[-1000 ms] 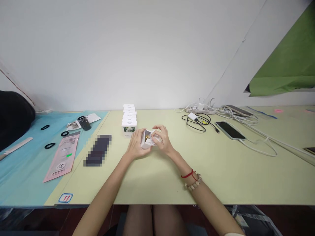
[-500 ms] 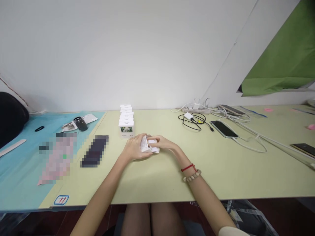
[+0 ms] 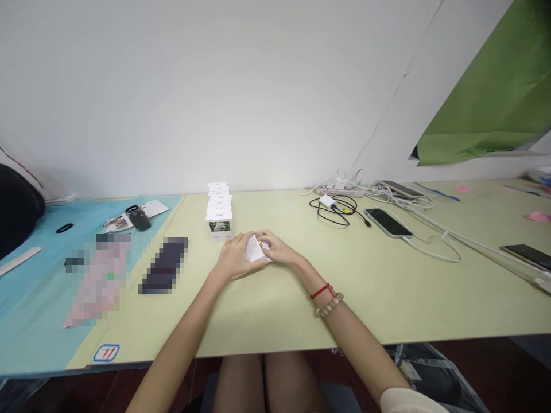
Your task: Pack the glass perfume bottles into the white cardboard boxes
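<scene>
A small white box (image 3: 255, 249) with fine print on one side lies tilted in my left hand (image 3: 235, 256), whose fingers wrap round its far and near sides. My right hand (image 3: 278, 250) is at the box's right end, fingers bent and closed in against it. Between those fingers and the box a small gold-coloured item (image 3: 260, 244) shows; most of it is hidden, so its kind cannot be told. Just beyond my left hand stands a row of several white boxes (image 3: 221, 226), the front one with a white flower picture.
Left lie a dark pixelated rectangle (image 3: 166, 265), a pink pixelated item (image 3: 101, 275) and a dark jar (image 3: 138, 218) on blue cloth (image 3: 26, 321). Right are a black cable (image 3: 321, 213), a phone (image 3: 390, 222) with a white cable, and a power strip (image 3: 350, 191) by the wall.
The box has turned so more of its printed side shows. The gold-coloured item has come into sight at my right fingertips. My view has shifted slightly.
</scene>
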{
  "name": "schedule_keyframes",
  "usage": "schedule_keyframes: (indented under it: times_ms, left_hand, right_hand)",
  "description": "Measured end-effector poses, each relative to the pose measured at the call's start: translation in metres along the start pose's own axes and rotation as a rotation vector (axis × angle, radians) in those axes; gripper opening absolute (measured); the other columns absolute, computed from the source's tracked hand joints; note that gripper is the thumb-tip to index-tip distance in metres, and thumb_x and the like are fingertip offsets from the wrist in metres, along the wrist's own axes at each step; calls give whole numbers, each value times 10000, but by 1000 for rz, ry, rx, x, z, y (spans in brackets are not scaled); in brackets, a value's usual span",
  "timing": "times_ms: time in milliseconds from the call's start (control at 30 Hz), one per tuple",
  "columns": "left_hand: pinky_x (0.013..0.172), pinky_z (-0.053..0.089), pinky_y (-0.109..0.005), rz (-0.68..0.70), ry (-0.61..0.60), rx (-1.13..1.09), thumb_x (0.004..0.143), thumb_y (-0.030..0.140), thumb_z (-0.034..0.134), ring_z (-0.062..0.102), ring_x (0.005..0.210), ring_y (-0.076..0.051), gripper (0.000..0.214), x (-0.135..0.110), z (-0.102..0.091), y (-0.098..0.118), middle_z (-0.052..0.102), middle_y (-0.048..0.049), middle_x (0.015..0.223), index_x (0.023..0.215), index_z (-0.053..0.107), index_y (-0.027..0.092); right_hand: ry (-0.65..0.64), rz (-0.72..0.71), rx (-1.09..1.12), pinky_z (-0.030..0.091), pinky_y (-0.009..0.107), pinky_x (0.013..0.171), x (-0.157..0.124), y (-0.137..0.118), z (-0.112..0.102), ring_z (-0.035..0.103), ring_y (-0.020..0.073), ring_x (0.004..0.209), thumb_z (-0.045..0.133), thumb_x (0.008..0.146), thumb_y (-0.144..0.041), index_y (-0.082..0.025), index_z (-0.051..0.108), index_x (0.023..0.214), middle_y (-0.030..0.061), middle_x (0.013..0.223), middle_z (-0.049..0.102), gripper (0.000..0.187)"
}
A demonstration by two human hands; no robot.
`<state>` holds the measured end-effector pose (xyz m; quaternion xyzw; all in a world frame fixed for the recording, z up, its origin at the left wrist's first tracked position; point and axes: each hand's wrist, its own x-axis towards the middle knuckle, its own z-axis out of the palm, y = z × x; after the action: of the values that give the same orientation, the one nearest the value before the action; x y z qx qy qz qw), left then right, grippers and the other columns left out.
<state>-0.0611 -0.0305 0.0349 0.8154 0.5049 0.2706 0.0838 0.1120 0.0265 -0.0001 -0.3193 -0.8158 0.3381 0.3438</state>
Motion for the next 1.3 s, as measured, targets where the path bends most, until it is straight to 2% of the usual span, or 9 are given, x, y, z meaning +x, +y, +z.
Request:
schedule_keyframes:
  times_ms: [267,533,667,800,1033,1300]
  left_hand:
    - [879,391,-370,-48,12,-4,654,620,568,522,1036,-231,700,3,4,3,554,-55,1114,1233,390,271]
    - [872,385,-371,-115,4,34,657,667,520,526,1023,-249,744,4,1,-1,557,-76,1099,1265,369,265]
    - [867,388,-372,-138,-13,43,660,692,486,515,1043,-257,747,3,-1,-2,549,-80,1120,1265,373,269]
    - [850,391,-374,-157,-22,63,657,703,474,517,1038,-267,747,1,-2,-3,548,-85,1126,1263,375,277]
    - [825,397,-402,-156,-21,90,646,690,498,519,1014,-286,723,0,0,-8,564,-73,1093,1247,383,303]
    - [871,364,-418,-127,-26,170,642,617,563,498,1041,-281,699,-4,0,-16,541,-102,1101,1214,405,247]
  right_hand:
    - [-22,45,128,349,353,970,-2,-3,-13,462,183,1118,523,786,-261,-184,618,977,83,1201,496,227]
    - [-40,140,319,402,347,898,-3,-14,-19,514,195,1042,542,781,-451,-164,598,999,89,1187,538,365]
    - [-43,220,400,457,304,776,-4,-8,-19,560,168,908,550,771,-464,-170,560,1068,78,1075,591,418]
    - [-3,282,470,468,259,655,-4,3,-22,568,135,749,589,733,-480,-168,554,1003,46,897,614,414]
    - [221,386,592,520,289,584,-4,16,-32,574,170,794,597,695,-512,-215,530,966,32,916,576,408]
    - [522,451,497,478,252,464,-6,29,-51,557,152,647,559,688,-542,-241,558,1067,26,876,611,484]
